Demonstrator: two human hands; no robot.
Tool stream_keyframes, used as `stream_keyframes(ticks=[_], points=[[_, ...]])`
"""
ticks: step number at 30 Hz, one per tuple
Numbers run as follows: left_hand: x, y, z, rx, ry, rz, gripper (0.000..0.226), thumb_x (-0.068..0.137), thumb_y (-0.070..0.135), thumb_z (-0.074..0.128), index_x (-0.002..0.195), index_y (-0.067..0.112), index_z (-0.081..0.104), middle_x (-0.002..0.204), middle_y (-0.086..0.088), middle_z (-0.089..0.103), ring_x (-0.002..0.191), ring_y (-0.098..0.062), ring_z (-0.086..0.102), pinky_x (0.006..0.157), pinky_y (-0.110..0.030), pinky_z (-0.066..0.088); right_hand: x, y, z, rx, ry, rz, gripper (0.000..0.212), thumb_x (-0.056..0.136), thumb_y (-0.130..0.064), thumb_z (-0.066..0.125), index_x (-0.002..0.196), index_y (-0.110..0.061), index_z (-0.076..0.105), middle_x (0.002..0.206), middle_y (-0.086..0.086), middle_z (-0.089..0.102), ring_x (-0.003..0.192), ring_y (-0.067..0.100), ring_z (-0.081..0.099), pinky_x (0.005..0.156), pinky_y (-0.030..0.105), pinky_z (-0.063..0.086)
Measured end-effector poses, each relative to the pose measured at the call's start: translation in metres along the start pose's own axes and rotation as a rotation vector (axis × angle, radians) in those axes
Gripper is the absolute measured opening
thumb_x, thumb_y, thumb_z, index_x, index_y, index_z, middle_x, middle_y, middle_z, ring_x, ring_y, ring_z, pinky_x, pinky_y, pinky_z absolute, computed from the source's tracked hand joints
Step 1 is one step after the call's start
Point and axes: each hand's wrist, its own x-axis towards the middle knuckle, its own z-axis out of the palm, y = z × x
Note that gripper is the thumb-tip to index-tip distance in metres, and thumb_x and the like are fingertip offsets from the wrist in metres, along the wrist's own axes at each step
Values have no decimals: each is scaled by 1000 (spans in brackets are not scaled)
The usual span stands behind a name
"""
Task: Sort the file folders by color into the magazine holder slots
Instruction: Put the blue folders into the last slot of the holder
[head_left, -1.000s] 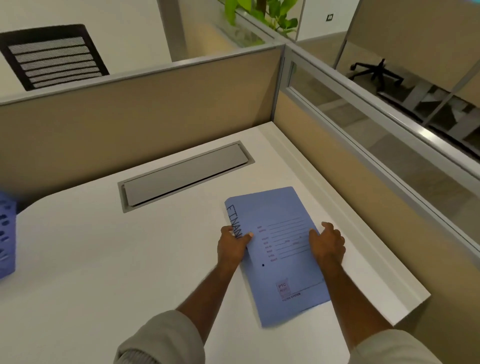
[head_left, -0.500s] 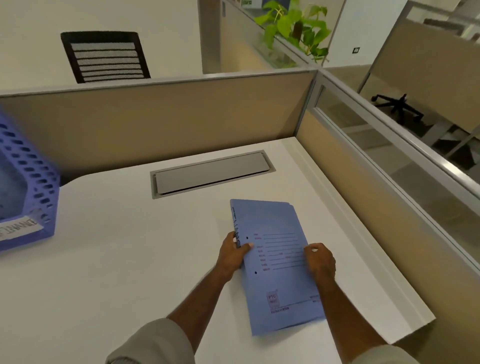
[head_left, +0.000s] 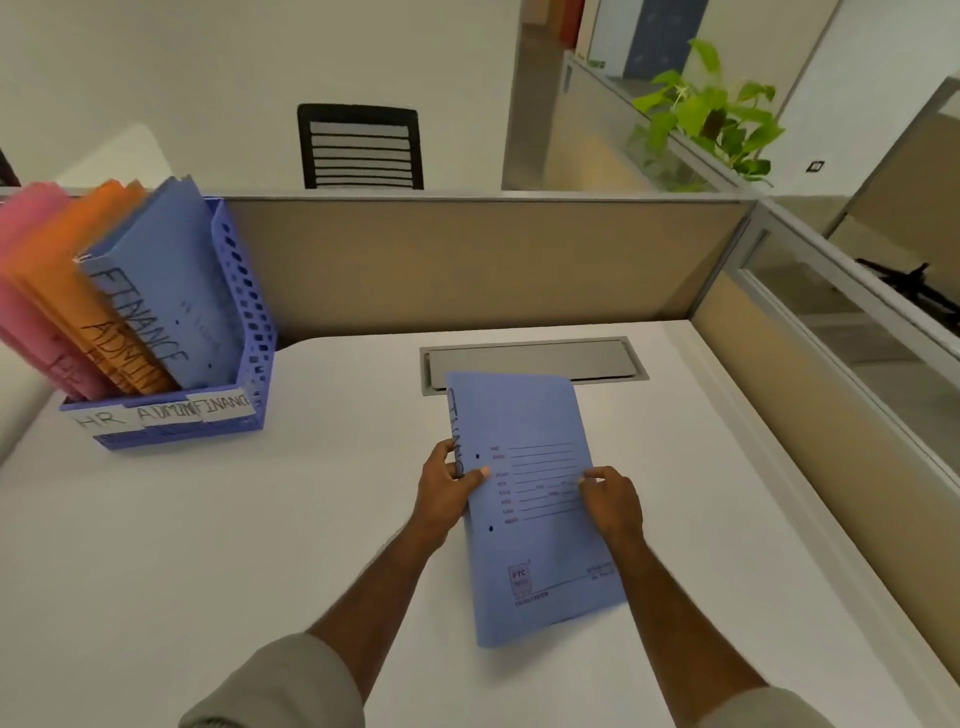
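A blue file folder (head_left: 524, 415) marked FINANCE along its spine is lifted slightly off the white desk (head_left: 260, 519). My left hand (head_left: 447, 488) grips its left edge and my right hand (head_left: 610, 499) pinches its right side. At the far left stands a blue perforated magazine holder (head_left: 249, 322) labelled HR, ADMIN and FINANCE. Pink folders (head_left: 26, 291), orange folders (head_left: 62, 280) and blue folders (head_left: 166, 280) stand in its three slots in that order.
A grey cable hatch (head_left: 535, 358) is set into the desk behind the held folder. Beige partition walls (head_left: 467, 260) close the desk at the back and right. A black chair (head_left: 358, 145) and a green plant (head_left: 711, 119) stand beyond the partition.
My view has swung left and up, bringing the magazine holder fully into sight. Both hands have kept hold of the blue folder and raised its far end off the desk.
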Motion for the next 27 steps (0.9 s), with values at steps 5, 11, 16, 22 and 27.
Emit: stream_keyframes(ticks=[5,11,16,22,27], points=[[-7,14,-60,-19,121,83,43,84,16,77,118,23,51,112,6,67,85,-6,73,64,-22,59,-22,-50,40,24,-12,-166,30,96,-19,62,123,-7,64,123,15,65,111,30,63,96,45,52],[-19,29,-120,-28,244,154,42,86,20,76,120,21,51,117,5,67,86,-12,74,63,-22,58,-53,-110,92,74,-58,-260,27,95,-18,62,121,-10,65,122,12,63,113,27,61,98,41,50],[-31,51,-164,55,348,287,44,88,17,74,122,25,47,115,9,61,96,-6,67,65,-12,55,-93,-169,138,159,-126,-380,25,96,-18,62,121,-14,64,122,7,64,112,24,62,95,38,52],[-48,76,-210,120,406,408,53,91,16,69,138,20,45,126,11,57,106,8,58,84,-4,49,-148,-266,178,358,-171,-504,25,98,-31,61,122,-27,58,123,-2,63,107,18,64,85,44,60],[-63,82,-247,231,460,496,54,94,22,65,143,19,43,131,4,62,113,-7,62,93,-17,54,-173,-352,182,437,-196,-572,31,98,-48,53,124,-30,56,122,-2,63,100,16,67,59,31,62]])
